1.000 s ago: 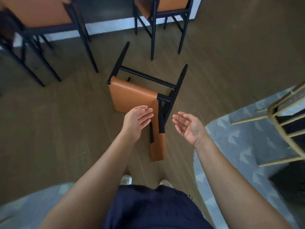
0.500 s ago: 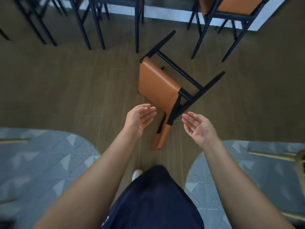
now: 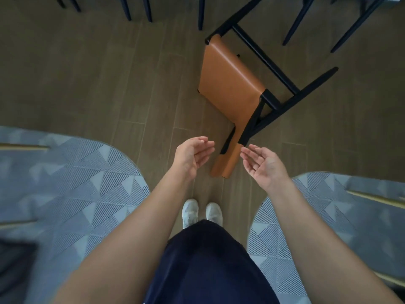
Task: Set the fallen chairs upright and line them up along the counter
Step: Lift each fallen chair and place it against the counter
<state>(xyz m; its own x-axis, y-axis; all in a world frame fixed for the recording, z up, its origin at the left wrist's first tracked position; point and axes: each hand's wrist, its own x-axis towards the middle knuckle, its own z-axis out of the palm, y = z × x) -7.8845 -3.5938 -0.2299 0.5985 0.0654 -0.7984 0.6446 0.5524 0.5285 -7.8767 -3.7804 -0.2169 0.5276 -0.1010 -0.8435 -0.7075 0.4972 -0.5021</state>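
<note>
A fallen chair (image 3: 230, 84) with a tan leather seat and black frame lies on its side on the wooden floor, its legs pointing up and right, its backrest end nearest me. My left hand (image 3: 194, 153) hovers just left of the backrest, fingers relaxed and empty. My right hand (image 3: 262, 164) hovers just right of it, palm up and empty. Neither hand touches the chair.
Black legs of upright chairs (image 3: 295, 25) cross the top edge. Grey patterned rugs lie at left (image 3: 70, 183) and at right (image 3: 328, 216), with pale wooden furniture legs (image 3: 377, 199) on them. My white shoes (image 3: 201, 212) stand on the bare floor strip between.
The view has tilted down and swung left, so the chair now sits upper right. Both hands stay open and sit nearer the backrest end than before.
</note>
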